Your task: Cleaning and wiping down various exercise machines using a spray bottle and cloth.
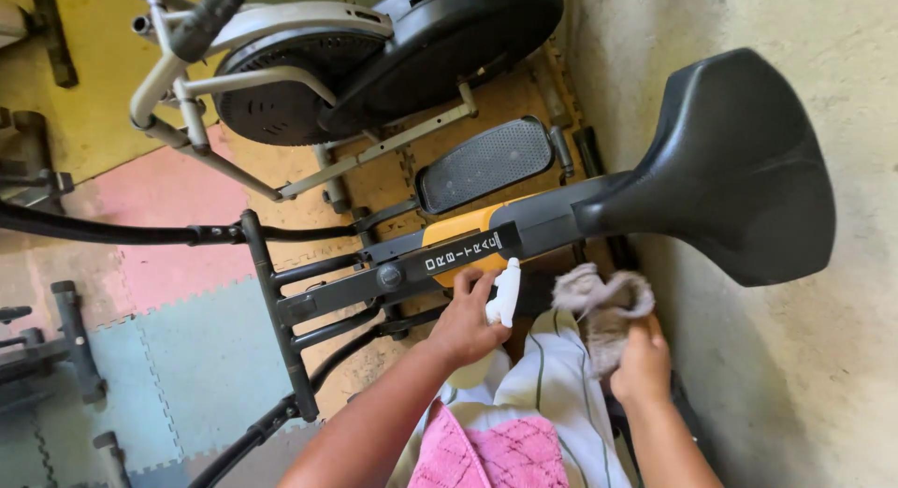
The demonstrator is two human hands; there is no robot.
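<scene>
The left hand (465,321) has its fingers curled tight around a white plastic spray bottle (503,294), held just below the black-and-orange metal frame bar (468,247) of the exercise bike. The right hand (642,364) clamps a crumpled grey-brown cloth (601,305) beneath the black moulded saddle (725,165). A black rectangular label with white lettering (470,250) runs along the bar's orange part.

Both bare forearms rise from the bottom edge of the head view and angle upward, the left one coming in from the lower left at a slant and the right one running nearly straight up along the right side. The left hand (465,321) is curled into a closed grip, knuckles toward the camera, fingers wrapped and thumb side uppermost. The right hand (642,364) sits just beside it at about the same height, its fingers bunched tight in a fist-like grip, wrist straight and back of the hand facing the camera.
</scene>
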